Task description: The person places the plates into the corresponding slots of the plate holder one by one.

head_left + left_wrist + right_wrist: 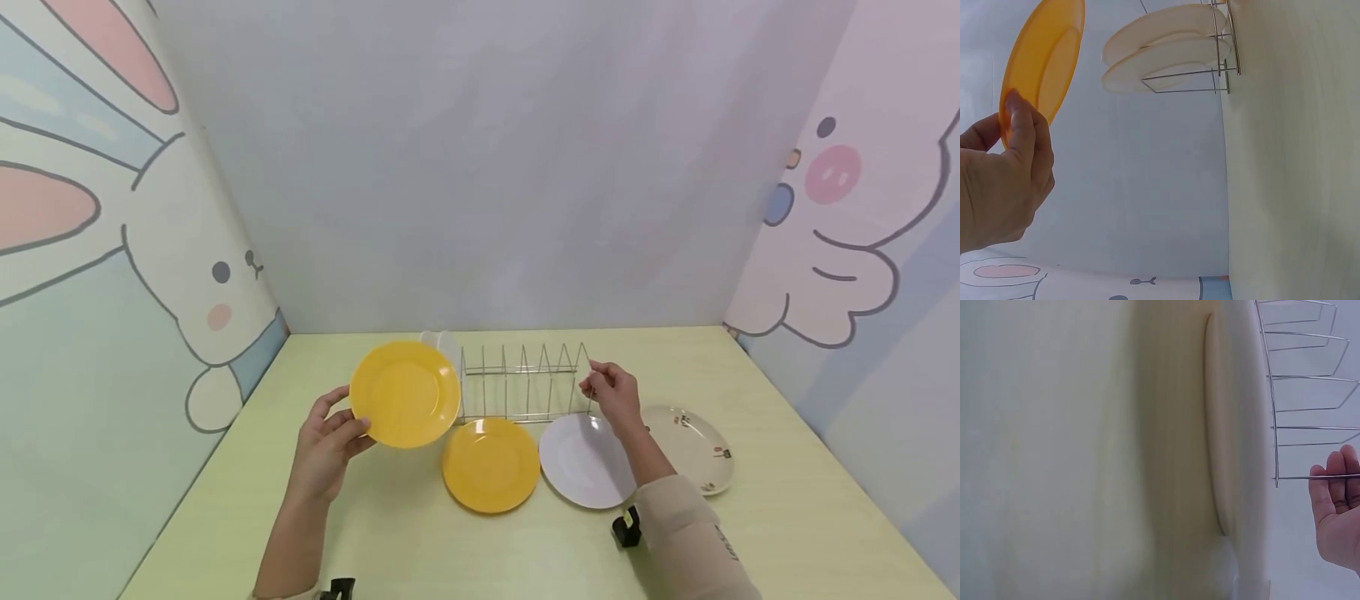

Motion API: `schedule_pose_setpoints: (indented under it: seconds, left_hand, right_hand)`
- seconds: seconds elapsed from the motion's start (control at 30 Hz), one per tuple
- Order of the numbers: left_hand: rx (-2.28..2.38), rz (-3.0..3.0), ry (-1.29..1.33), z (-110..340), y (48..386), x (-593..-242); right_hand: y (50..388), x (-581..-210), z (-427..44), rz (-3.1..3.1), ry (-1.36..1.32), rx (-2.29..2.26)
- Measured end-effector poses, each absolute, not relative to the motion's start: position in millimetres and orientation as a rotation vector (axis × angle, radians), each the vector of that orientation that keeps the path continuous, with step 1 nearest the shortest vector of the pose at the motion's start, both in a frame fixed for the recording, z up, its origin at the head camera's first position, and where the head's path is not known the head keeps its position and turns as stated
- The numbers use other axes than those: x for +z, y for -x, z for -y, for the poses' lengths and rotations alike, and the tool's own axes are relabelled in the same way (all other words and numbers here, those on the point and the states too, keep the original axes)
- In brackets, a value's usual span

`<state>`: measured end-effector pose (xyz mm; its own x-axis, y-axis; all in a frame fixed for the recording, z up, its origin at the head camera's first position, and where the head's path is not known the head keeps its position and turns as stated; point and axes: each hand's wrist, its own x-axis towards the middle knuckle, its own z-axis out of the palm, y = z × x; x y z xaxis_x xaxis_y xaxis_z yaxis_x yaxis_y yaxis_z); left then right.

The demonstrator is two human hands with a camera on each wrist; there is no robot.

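Observation:
My left hand (324, 450) pinches a yellow plate (406, 393) by its left rim, thumb on the front face. The plate is raised and tilted up at the left end of a wire dish rack (525, 370). White plates (1160, 62) stand in the rack's left slots, mostly hidden behind the yellow plate in the head view. My right hand (617, 393) holds the end wire at the rack's right side. In the right wrist view its fingers (1337, 464) lie against that wire.
On the table before the rack lie a second yellow plate (491, 465), a white plate (585, 460) and, further right, a cream plate with a printed pattern (697, 450). A pale wall (480, 183) rises behind, with cartoon-printed walls on both sides.

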<state>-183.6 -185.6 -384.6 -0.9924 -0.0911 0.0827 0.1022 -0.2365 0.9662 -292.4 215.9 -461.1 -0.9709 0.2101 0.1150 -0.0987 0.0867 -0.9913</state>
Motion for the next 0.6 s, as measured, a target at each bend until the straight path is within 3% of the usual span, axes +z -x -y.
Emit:
schedule_pose_setpoints:
  seconds: [0.6]
  left_hand:
    - [-2.377,1.628,-0.162,152.6,190.3,-379.0]
  right_hand:
    - [290.9,-459.5,-216.0,2.149,0.108,1.96]
